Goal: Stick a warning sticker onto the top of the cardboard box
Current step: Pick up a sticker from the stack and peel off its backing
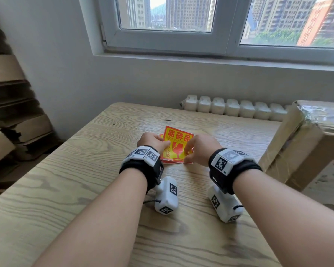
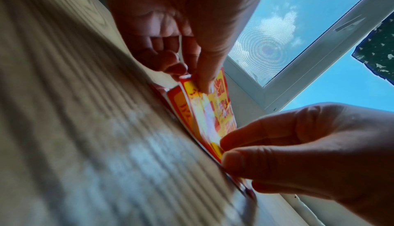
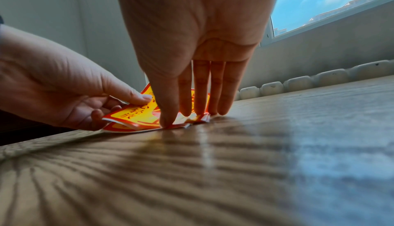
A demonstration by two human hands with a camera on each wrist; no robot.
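Note:
A small stack of red-and-yellow warning stickers [image 1: 172, 160] lies in the middle of the wooden table [image 1: 75, 170]. My left hand [image 1: 163, 140] pinches the left edge of the top sticker [image 1: 178, 139] between thumb and fingers and tilts it up off the stack [image 3: 127, 128]. My right hand [image 1: 188, 151] presses straight fingers and the thumb tip [image 3: 168, 121] down on the stack's near right corner. The left wrist view shows the lifted sticker [image 2: 213, 111] between both hands. The cardboard box [image 1: 305, 143], taped on top, stands at the table's right edge, apart from both hands.
A white radiator [image 1: 233, 108] runs behind the table under the window. Flattened cardboard boxes [image 1: 12, 112] are piled against the wall on the left. Bare table surface lies in front of and to the left of the stickers.

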